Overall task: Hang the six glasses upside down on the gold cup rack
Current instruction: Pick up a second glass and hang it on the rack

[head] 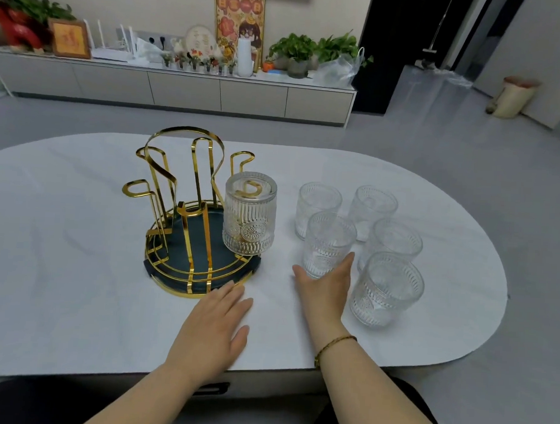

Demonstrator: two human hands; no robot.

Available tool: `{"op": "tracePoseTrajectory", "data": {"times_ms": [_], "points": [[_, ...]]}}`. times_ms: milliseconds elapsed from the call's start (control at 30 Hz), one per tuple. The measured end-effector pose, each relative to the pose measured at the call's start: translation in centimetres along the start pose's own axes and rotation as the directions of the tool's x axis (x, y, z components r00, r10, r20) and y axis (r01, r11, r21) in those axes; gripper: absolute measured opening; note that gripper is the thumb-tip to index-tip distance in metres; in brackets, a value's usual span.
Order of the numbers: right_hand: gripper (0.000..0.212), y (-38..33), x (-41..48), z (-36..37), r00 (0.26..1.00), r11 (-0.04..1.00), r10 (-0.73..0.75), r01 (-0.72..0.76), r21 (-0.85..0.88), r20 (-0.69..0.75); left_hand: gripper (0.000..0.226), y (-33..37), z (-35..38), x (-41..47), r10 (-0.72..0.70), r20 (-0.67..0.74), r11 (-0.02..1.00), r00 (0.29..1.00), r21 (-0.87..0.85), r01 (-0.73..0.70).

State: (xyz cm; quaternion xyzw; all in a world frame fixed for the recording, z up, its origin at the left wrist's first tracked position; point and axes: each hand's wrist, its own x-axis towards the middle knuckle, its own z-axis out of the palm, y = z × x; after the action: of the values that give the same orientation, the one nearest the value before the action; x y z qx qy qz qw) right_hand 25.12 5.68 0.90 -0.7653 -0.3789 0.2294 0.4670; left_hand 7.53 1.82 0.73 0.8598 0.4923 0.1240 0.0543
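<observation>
The gold cup rack (182, 187) stands on a dark round tray (204, 272) on the white table. One ribbed glass (249, 213) hangs upside down on the rack's right-hand arm. Several more ribbed glasses stand upright to the right in a cluster, among them the front one (386, 290) and a back one (318, 204). My right hand (325, 287) wraps its thumb and fingers around the base of the nearest-left upright glass (329, 240). My left hand (216, 325) lies flat on the table, fingers apart, fingertips touching the tray's front rim.
The table's rounded edge (480, 319) curves close behind the glasses on the right. A low sideboard (181, 86) with plants, frames and ornaments stands far behind. Grey floor surrounds the table.
</observation>
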Motion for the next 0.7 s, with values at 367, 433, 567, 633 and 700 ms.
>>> {"op": "tracePoseTrajectory", "data": {"times_ms": [367, 433, 567, 633, 700], "points": [[0.086, -0.5, 1.3, 1.0, 0.983, 0.999, 0.037, -0.031, 0.037, -0.178, 0.034, 0.2, -0.1, 0.0, -0.018, -0.022, 1.0, 1.0, 0.006, 0.018], [0.085, -0.4, 1.3, 0.7, 0.989, 0.999, 0.02, -0.013, 0.05, -0.147, 0.035, 0.2, -0.2, -0.1, -0.015, -0.011, 1.0, 1.0, 0.026, 0.016], [0.083, -0.5, 0.4, 0.0, 0.999, 0.981, 0.013, -0.003, 0.194, -0.05, 0.038, 0.1, 0.2, -0.2, -0.034, 0.018, 0.997, 0.999, -0.068, 0.035], [0.082, -1.0, -0.3, -0.6, 0.999, 0.959, 0.019, -0.008, 0.282, -0.036, 0.042, -0.1, 0.5, -0.2, -0.034, 0.032, 0.992, 0.999, -0.122, 0.038], [0.08, -1.9, -0.7, -1.5, 0.999, 0.943, -0.024, 0.031, 0.333, -0.024, 0.042, -0.2, 0.1, -0.6, -0.03, 0.029, 0.987, 0.999, -0.155, 0.034]]}}
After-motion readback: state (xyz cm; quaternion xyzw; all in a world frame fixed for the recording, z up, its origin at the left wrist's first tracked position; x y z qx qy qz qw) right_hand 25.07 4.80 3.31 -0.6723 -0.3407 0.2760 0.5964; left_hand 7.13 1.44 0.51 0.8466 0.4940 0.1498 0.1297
